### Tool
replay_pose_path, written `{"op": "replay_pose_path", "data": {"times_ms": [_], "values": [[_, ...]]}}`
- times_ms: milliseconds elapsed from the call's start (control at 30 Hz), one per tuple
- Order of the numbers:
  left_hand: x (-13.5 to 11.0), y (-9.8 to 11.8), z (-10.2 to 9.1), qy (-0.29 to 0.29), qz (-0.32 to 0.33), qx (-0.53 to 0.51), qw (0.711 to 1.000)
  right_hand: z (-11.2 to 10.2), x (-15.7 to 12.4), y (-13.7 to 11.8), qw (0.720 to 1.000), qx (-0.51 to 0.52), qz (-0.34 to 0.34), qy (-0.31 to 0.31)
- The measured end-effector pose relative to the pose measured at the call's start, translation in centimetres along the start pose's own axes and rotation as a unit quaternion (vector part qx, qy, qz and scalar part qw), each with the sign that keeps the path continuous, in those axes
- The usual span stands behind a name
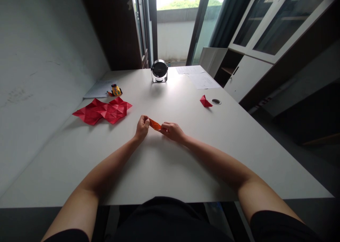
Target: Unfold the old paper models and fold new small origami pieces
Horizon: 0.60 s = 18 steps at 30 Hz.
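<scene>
Between my two hands is a piece of folded orange paper [155, 125], held just over the white table [164, 167]. My left hand [142, 127] pinches its left end, thumb on top. At the right end, the fingers of my right hand [172, 131] are closed on the paper, and they cover that end. To the left lies a large creased sheet of red paper [103, 111], spread out with raised folds. A small folded red paper piece [206, 101] sits off to the right.
A round black device on a metal stand [159, 70] stands at the table's back. A yellow toy [116, 90] is by some papers [98, 89] at the left. More paper sheets [203, 81] lie back right, near a round cable hole [216, 102]. The wall borders the left side.
</scene>
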<state>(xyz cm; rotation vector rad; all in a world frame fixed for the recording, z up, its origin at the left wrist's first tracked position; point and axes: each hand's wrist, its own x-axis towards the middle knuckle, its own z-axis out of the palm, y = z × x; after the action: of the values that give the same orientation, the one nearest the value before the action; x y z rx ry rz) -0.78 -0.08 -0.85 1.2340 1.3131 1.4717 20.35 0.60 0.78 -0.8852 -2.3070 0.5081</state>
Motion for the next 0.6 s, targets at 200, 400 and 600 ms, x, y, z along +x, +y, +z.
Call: {"op": "replay_pose_path", "data": {"times_ms": [200, 400, 600], "values": [[0.6, -0.4, -0.3, 0.015, -0.049, -0.075, 0.996, -0.4, 0.2, 0.1, 0.999, -0.003, 0.018, 0.03], [0.9, 0.4, -1.1, -0.027, 0.041, -0.002, 0.999, -0.2, 0.2, 0.6, 0.999, 0.012, -0.005, 0.033], [1.4, 2.0, -2.5, -0.17, 0.203, 0.168, 0.95, -0.5, 0.1, 1.2, 0.994, -0.08, -0.07, 0.016]]}}
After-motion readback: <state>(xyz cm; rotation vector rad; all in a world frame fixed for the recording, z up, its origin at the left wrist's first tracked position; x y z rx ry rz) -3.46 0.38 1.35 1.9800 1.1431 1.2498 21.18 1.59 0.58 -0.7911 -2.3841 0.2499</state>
